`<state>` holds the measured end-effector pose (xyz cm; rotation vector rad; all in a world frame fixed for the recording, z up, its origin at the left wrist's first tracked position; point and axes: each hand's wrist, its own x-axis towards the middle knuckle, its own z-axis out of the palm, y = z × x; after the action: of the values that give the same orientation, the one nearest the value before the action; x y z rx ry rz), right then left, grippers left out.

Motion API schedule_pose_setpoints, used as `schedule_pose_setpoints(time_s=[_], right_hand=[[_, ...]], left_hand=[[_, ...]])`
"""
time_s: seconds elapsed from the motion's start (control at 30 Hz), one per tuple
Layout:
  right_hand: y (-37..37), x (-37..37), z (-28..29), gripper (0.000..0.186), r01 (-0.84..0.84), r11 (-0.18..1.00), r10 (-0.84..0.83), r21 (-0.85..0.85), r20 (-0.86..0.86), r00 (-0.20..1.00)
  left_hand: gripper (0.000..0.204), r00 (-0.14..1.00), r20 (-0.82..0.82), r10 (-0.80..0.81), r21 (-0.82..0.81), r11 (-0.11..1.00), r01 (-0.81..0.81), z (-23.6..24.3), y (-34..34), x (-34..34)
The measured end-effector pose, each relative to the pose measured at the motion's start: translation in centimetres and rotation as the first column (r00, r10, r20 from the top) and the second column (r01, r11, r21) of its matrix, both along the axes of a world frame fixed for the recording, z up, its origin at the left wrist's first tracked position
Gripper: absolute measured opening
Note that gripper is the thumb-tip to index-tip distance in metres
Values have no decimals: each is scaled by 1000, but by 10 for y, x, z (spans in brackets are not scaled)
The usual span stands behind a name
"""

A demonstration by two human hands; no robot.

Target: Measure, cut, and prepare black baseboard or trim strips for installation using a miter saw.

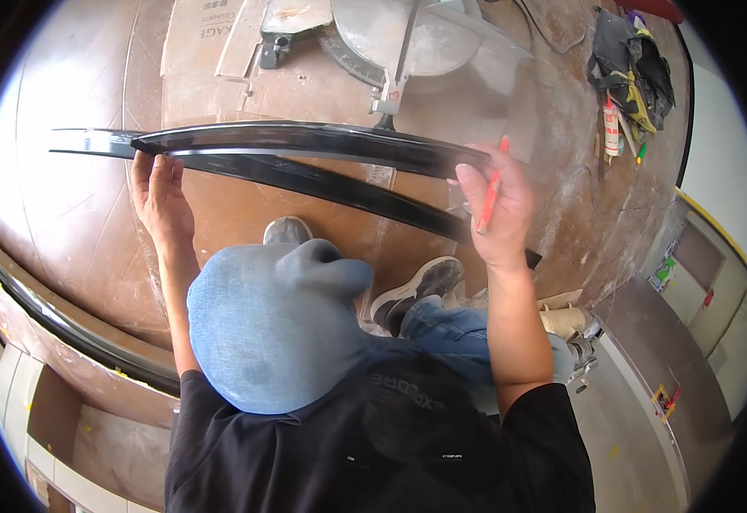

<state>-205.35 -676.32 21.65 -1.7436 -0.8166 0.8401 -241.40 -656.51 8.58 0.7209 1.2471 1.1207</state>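
Left hand [166,208] and right hand [508,212] (gripping red pencil [490,197]) pinched ends, probable best holds, of a long, springy-looking black strip [305,137].

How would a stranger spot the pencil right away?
Find the upper black strip and follow it to the right hand at its right end. The pencil slants across that hand, slim and bright red where its neighbour is black.

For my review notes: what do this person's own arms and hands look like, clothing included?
The left hand and right hand are bare, with no gloves, rings or watch visible. Both forearms are uncovered. Short black fabric sleeves cover the upper arms, part of a black T-shirt with small, pale printed marks on its front.
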Motion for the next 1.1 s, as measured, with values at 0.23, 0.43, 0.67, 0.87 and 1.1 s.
schedule_pose_setpoints(time_s=[0.23, 0.43, 0.67, 0.87, 1.1], right_hand=[[-5, -2, -3, 25, 3, 1000, -3, -11, -5, 1000], [-7, -4, -5, 26, -15, 1000, 15, 14, -1, 1000], [-10, -1, -6, 23, 7, 1000, -7, -9, 0, 1000], [-12, 3, -12, 20, 25, 998, -24, 58, -23, 999], [-8, -1, -4, 22, -4, 999, 3, 32, 12, 1000]], left_hand=[[40, 997, 73, 4, 48, 999, -8, -4, -4, -8], [46, 984, 178, 0, 74, 997, -13, -11, -3, -20], [40, 976, 220, 8, 95, 995, -30, 2, -5, -11], [46, 988, 150, 21, 99, 994, -36, 20, -7, 0], [41, 978, 206, -32, 164, 986, -2, 4, 0, -10]])
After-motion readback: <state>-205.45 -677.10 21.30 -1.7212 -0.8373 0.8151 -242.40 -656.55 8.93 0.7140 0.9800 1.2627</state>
